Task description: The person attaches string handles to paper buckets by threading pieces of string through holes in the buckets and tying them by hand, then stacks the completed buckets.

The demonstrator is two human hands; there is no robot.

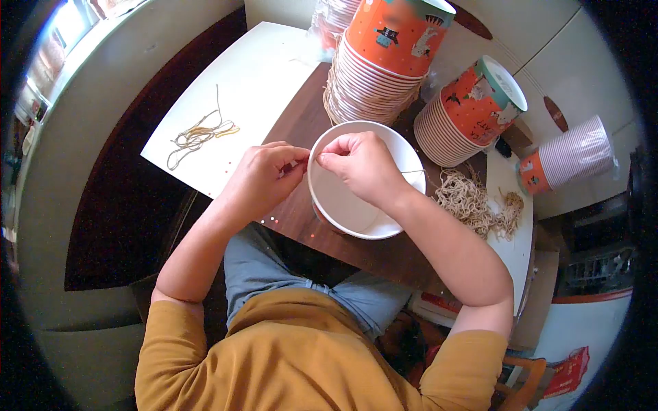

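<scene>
A paper bucket (343,198) with a white inside stands open side up in front of me, at the table's near part. My left hand (274,171) is closed in a pinch just outside its left rim. Over the opening, my right hand (363,164) pinches with its fingertips at the inner side of the same rim. Whatever lies between the fingertips is hidden. A thin pale cord (412,171) shows between my right hand and the bucket's right rim; its other end is out of sight behind the hand.
Tall stacks of orange-printed paper buckets, one upright (377,75) and one tilted (459,113), stand behind. A wrapped stack (569,154) lies farther right. Tangled beige cords (466,202) lie on the right; loose cords (199,137) lie on the white board (240,75) at left.
</scene>
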